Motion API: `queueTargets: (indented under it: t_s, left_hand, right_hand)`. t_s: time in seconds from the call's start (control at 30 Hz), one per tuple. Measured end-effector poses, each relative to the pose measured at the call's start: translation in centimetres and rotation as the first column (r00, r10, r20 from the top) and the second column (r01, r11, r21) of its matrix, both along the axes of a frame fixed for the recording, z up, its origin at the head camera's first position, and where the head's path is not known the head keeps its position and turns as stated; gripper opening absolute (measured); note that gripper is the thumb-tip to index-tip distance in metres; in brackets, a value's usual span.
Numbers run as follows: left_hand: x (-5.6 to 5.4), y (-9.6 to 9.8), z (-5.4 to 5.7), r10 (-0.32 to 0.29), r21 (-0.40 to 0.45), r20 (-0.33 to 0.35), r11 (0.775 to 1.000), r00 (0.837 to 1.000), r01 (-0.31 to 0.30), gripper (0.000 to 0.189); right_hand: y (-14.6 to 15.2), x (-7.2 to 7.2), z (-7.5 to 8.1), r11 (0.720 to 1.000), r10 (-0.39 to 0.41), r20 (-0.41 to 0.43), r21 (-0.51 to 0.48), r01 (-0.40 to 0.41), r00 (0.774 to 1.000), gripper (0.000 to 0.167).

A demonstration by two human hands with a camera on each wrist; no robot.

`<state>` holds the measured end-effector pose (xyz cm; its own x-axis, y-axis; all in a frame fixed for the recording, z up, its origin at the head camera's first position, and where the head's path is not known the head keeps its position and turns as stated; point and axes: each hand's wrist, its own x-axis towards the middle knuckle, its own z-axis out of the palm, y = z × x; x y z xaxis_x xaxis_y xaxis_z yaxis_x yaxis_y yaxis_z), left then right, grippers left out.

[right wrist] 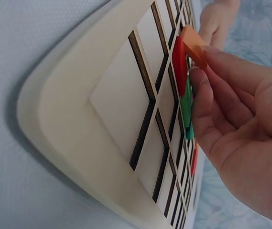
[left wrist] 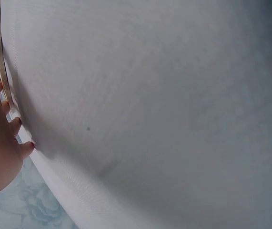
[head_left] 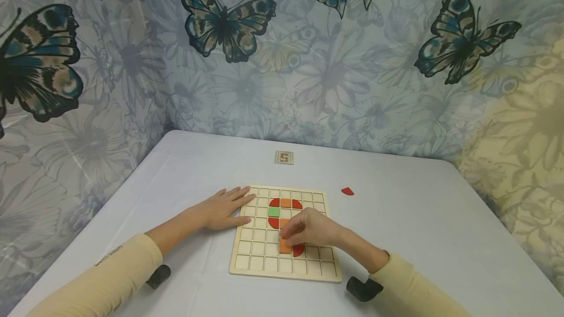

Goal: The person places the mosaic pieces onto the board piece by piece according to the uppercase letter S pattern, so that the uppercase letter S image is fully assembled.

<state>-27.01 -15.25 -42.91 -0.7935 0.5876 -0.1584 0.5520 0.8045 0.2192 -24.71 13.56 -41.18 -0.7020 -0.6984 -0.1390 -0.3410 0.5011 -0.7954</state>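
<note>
In the head view a pale wooden grid board (head_left: pixel 251 262) lies on the white table. My right hand (head_left: pixel 315 227) is over its middle, pinching an orange square tile (head_left: pixel 285 246) between thumb and fingers; the right wrist view shows this orange tile (right wrist: pixel 194 45) tilted above the board. Beside it sits a red quarter-circle tile (head_left: pixel 298 250). Farther up the grid are more red quarter-circles (head_left: pixel 297 204), an orange square (head_left: pixel 285 203) and a green square (head_left: pixel 274 212). My left hand (head_left: pixel 224 209) lies with fingers spread, its fingertips on the board's left edge. My right hand hides some cells.
A loose red quarter-circle piece (head_left: pixel 347 191) lies on the table to the right, beyond the board. Behind the board is a small square card (head_left: pixel 284 157) with a grid pattern. Dark wrist devices (head_left: pixel 364 289) show beneath both sleeves. A butterfly-print cloth (head_left: pixel 308 87) hangs behind the table.
</note>
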Motion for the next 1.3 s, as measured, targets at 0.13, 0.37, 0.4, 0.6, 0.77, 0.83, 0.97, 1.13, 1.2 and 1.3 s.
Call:
queueTargets:
  t_s: [0.13,0.37,0.4,0.6,0.77,0.83,0.97,1.13,1.2,1.3]
  left_hand:
    - [0.06,0.00,0.16,0.000,-0.002,0.002,1.000,1.000,0.000,0.075]
    - [0.05,-0.03,0.27,-0.004,0.004,-0.004,1.000,1.000,0.004,0.074]
    - [0.05,-0.02,0.29,-0.004,0.005,-0.006,1.000,1.000,0.004,0.074]
    - [0.11,0.05,0.40,-0.002,0.003,-0.002,1.000,1.000,0.002,0.074]
    - [0.08,0.05,0.38,0.005,0.002,-0.003,1.000,1.000,-0.005,0.074]
    - [0.06,0.05,0.36,0.008,0.002,-0.003,1.000,1.000,-0.008,0.074]
    - [0.05,0.04,0.32,0.004,0.007,-0.001,1.000,1.000,-0.004,0.074]
    - [0.12,0.07,0.30,0.005,0.004,0.003,1.000,1.000,-0.005,0.073]
    - [0.15,0.09,0.29,0.007,0.009,0.006,1.000,1.000,-0.007,0.073]
    - [0.17,0.09,0.20,0.009,0.006,0.006,1.000,1.000,-0.009,0.073]
  right_hand:
    - [-0.04,-0.03,0.03,1.000,0.008,0.000,-0.009,-0.008,1.000,0.013]
    - [0.10,-0.04,0.06,0.999,0.043,-0.019,-0.016,-0.044,0.999,0.014]
    - [0.11,-0.07,0.06,0.999,0.047,-0.023,-0.020,-0.047,0.999,0.014]
    - [0.15,-0.16,-0.08,0.999,0.005,0.034,-0.051,-0.003,0.999,0.012]
    - [0.15,-0.27,-0.22,0.997,-0.015,0.108,-0.074,0.023,0.994,0.016]
    - [0.13,-0.26,-0.20,0.997,-0.006,0.121,-0.077,0.015,0.993,0.017]
    - [0.10,-0.16,-0.07,0.996,0.004,0.142,-0.088,0.008,0.990,0.017]
    - [0.22,-0.22,-0.05,0.992,-0.027,0.165,-0.116,0.046,0.986,0.019]
    - [0.38,-0.37,-0.14,0.987,-0.048,0.192,-0.143,0.076,0.980,0.021]
    - [0.75,-0.70,-0.23,0.973,-0.073,0.260,-0.192,0.125,0.963,0.025]
